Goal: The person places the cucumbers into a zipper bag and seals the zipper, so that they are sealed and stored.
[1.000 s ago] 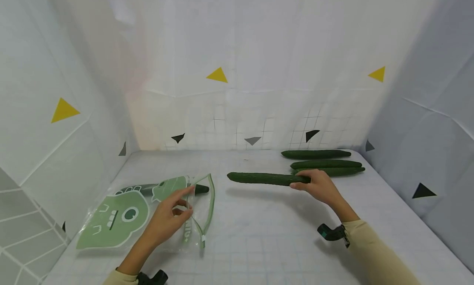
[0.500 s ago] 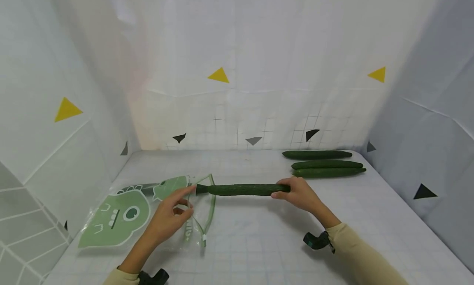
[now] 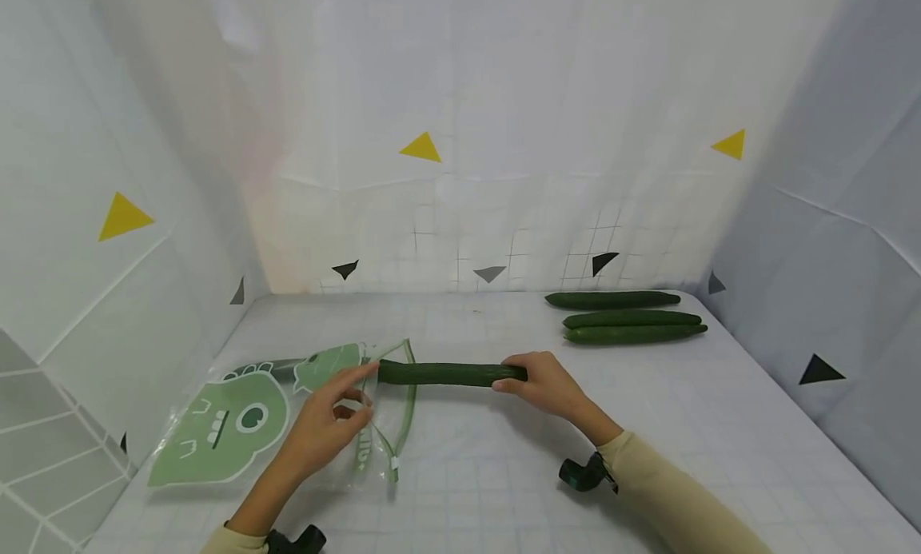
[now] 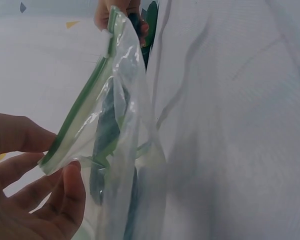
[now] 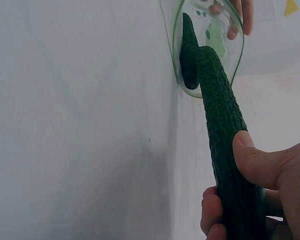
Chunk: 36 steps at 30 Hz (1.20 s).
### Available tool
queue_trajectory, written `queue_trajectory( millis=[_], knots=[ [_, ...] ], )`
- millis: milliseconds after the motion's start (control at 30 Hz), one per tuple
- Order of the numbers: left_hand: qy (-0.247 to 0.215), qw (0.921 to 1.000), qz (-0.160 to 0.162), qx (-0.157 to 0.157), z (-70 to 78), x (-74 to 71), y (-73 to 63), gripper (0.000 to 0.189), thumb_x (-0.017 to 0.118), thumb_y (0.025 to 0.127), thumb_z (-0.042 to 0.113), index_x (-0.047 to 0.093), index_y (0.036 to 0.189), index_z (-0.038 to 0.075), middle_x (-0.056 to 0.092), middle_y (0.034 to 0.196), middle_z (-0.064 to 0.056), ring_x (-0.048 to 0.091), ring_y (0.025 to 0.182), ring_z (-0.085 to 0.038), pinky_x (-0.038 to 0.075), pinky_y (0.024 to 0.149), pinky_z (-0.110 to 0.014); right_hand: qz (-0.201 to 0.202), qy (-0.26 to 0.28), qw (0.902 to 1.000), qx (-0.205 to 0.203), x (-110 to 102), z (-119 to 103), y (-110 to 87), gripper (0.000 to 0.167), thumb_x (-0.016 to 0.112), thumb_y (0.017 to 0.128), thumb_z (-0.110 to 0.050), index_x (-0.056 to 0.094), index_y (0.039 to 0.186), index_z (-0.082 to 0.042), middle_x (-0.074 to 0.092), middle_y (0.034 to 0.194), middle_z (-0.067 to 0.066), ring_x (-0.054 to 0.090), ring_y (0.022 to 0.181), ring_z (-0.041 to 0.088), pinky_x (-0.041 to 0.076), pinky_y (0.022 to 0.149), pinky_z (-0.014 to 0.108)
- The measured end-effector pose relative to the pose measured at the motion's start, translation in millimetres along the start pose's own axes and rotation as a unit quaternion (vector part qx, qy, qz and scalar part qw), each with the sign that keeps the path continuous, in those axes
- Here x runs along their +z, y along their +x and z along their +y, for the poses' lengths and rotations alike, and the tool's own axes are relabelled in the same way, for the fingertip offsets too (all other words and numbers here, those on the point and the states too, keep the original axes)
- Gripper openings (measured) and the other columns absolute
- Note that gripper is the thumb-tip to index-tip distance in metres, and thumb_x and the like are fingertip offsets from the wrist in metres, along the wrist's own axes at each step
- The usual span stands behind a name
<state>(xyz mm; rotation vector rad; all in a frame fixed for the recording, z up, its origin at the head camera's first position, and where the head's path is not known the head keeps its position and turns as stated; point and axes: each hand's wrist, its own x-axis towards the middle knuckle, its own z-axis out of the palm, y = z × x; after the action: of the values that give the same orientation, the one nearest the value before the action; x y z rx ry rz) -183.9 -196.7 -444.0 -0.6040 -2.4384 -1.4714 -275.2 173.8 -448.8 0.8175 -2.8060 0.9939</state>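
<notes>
My right hand [image 3: 543, 386] grips a long green cucumber [image 3: 460, 374] by its right end. Its far end points into the mouth of a clear zip bag [image 3: 216, 446] printed with a green cartoon monster, as the right wrist view shows. Another cucumber [image 5: 188, 65] lies inside that bag. With thumb and fingers, my left hand [image 3: 324, 426] pinches the bag's green zip edge [image 4: 77, 112], and the mouth gapes into a loop. In the left wrist view, the plastic partly veils the cucumbers.
Several cues lie around: a single cucumber [image 3: 612, 300] at the back right, and a pair of cucumbers [image 3: 633, 334] side by side just before it. White sheeting [image 3: 489, 138] with yellow and dark triangles walls the white table [image 3: 489, 474] at back and sides.
My right hand has moved left and slightly nearer with the cucumber, bringing its tip from outside the bag to within the mouth. My left hand has stayed at the bag's edge.
</notes>
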Motion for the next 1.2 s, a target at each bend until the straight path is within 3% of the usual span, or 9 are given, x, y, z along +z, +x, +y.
queue_trajectory(
  millis=[233, 433, 567, 933, 1200],
  knots=[
    [0.007, 0.9999, 0.006, 0.008, 2.3, -0.5, 0.4, 0.065, 0.071, 0.091, -0.009, 0.057, 0.150, 0.014, 0.054, 0.149, -0.010, 0.068, 0.104, -0.026, 0.061, 0.078, -0.033, -0.018, 0.008, 0.9997, -0.013, 14.1, -11.6, 8.4, 0.043, 0.077, 0.095, -0.034, 0.074, 0.123, 0.000, 0.073, 0.118, 0.010, 0.067, 0.101, 0.022, 0.055, 0.082, 0.041],
    [0.001, 0.9997, 0.012, 0.022, 1.9, -1.4, -0.5, 0.063, 0.071, 0.091, -0.009, 0.059, 0.148, 0.015, 0.056, 0.147, -0.012, 0.067, 0.102, -0.025, 0.061, 0.077, -0.033, -0.026, 0.012, 0.9989, -0.037, 26.1, -20.2, 15.7, 0.037, 0.077, 0.096, -0.027, 0.074, 0.120, 0.001, 0.074, 0.114, 0.009, 0.066, 0.096, 0.018, 0.054, 0.080, 0.038],
    [0.006, 0.9997, 0.009, 0.020, 1.3, -1.6, -0.6, 0.065, 0.072, 0.091, -0.008, 0.058, 0.149, 0.017, 0.056, 0.146, -0.010, 0.067, 0.102, -0.023, 0.061, 0.077, -0.033, -0.028, -0.019, 0.9969, -0.071, 32.3, -21.2, 16.4, 0.037, 0.076, 0.097, -0.025, 0.073, 0.120, 0.004, 0.073, 0.109, 0.011, 0.066, 0.094, 0.021, 0.054, 0.080, 0.039],
    [0.014, 0.9998, 0.006, 0.010, 1.1, -2.3, 0.6, 0.065, 0.071, 0.091, -0.009, 0.057, 0.150, 0.016, 0.056, 0.146, -0.009, 0.067, 0.103, -0.023, 0.061, 0.078, -0.034, -0.042, -0.088, 0.9901, -0.101, 28.6, -20.3, 7.4, 0.033, 0.083, 0.091, -0.024, 0.074, 0.115, -0.003, 0.065, 0.102, 0.001, 0.060, 0.092, 0.019, 0.054, 0.080, 0.037],
    [0.009, 0.9999, 0.003, 0.011, 1.0, -1.3, -0.7, 0.065, 0.071, 0.091, -0.008, 0.057, 0.150, 0.016, 0.055, 0.148, -0.010, 0.067, 0.103, -0.024, 0.060, 0.078, -0.033, -0.070, -0.192, 0.9766, -0.066, 14.2, -24.1, -1.7, 0.036, 0.084, 0.089, -0.033, 0.077, 0.114, -0.008, 0.067, 0.102, 0.000, 0.063, 0.097, 0.020, 0.056, 0.076, 0.037]
  ],
)
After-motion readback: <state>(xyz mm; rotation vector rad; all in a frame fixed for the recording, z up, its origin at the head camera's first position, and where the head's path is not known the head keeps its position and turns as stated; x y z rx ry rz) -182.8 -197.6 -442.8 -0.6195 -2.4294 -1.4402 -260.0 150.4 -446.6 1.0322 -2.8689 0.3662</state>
